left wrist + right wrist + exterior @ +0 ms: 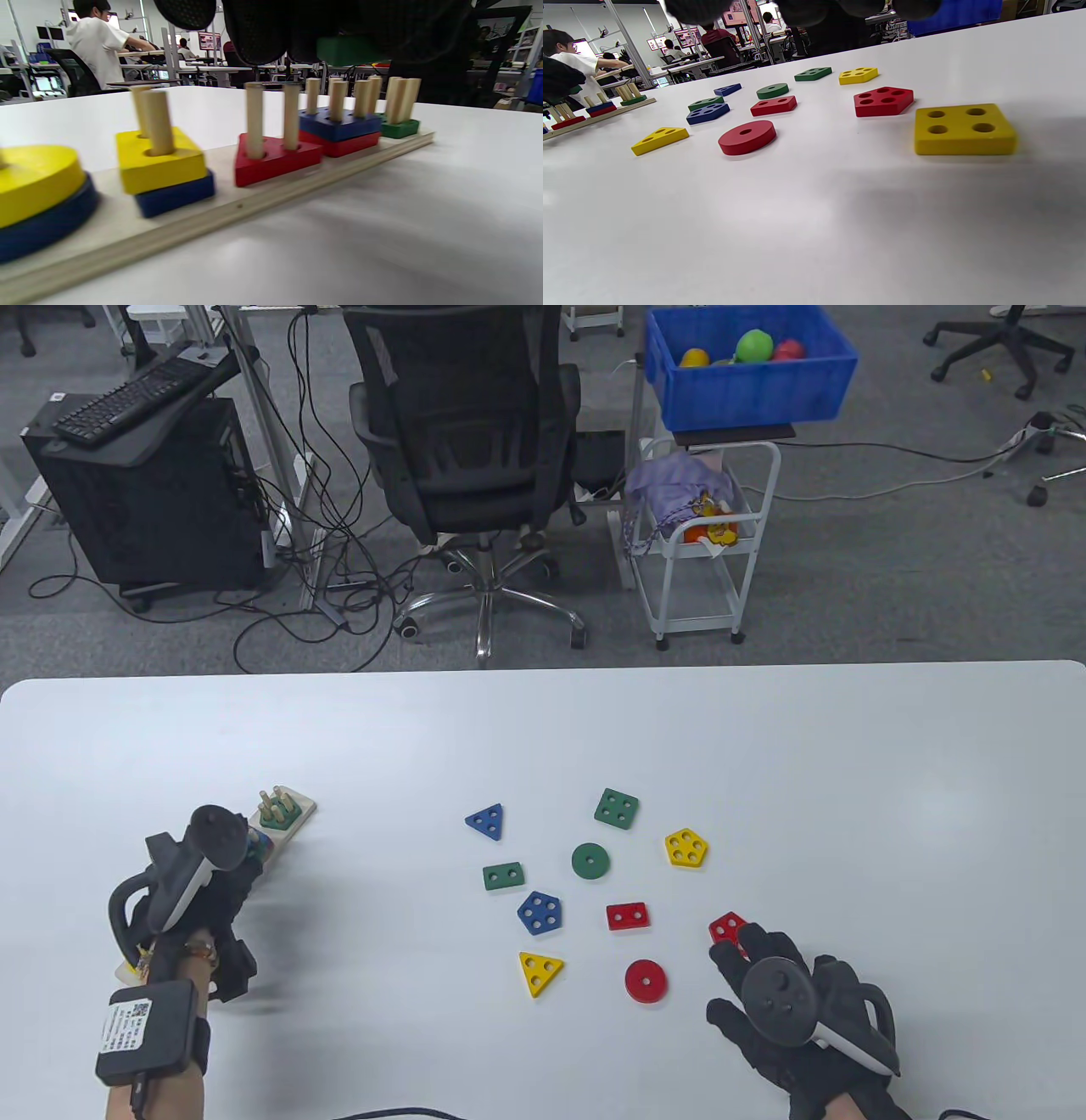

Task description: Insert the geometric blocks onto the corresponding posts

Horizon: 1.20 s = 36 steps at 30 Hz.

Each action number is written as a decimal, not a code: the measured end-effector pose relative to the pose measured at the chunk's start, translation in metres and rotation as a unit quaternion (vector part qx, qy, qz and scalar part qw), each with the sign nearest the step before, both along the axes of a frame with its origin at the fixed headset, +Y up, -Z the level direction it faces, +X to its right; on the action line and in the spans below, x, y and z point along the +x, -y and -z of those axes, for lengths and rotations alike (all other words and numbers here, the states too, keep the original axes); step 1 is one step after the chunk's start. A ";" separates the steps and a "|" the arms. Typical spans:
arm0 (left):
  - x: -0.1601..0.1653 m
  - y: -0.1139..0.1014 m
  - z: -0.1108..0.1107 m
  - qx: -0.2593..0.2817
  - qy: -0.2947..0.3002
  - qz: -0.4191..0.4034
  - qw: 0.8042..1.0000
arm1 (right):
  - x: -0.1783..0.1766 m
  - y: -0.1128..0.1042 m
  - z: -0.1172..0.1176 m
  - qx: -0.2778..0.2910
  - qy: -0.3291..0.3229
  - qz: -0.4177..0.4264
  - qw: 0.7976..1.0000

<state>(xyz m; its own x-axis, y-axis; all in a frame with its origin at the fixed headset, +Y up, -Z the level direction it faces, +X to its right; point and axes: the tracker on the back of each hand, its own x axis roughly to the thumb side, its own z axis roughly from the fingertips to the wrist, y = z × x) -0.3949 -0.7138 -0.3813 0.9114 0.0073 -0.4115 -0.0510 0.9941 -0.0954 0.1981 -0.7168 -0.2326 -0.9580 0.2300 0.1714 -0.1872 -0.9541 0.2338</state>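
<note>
The wooden post board [304, 809] lies at the table's left. In the left wrist view the board [263, 199] carries a yellow disc on a blue one, a yellow rectangle on a blue one, a red triangle [275, 161], a blue square on a red one, and a green pentagon [398, 128]. My left hand [242, 861] grips a green block [343, 50] just above the middle posts. My right hand [731, 971] is spread and empty, fingertips by the red pentagon [727, 927]. A yellow square [965, 128] lies under it.
Loose blocks lie mid-table: blue triangle [485, 820], green square [617, 808], yellow pentagon [686, 848], green disc [590, 861], green rectangle [503, 876], blue pentagon [539, 913], red rectangle [628, 915], yellow triangle [540, 971], red disc [646, 981].
</note>
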 end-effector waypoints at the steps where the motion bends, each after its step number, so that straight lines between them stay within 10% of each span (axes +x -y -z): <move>1: -0.003 0.001 -0.001 0.001 -0.004 0.003 1.000 | 0.000 0.000 0.000 0.000 0.000 0.000 1.000; 36: 0.003 -0.006 -0.023 0.061 0.030 -0.053 0.996 | -0.001 0.002 0.000 -0.012 0.001 -0.001 1.000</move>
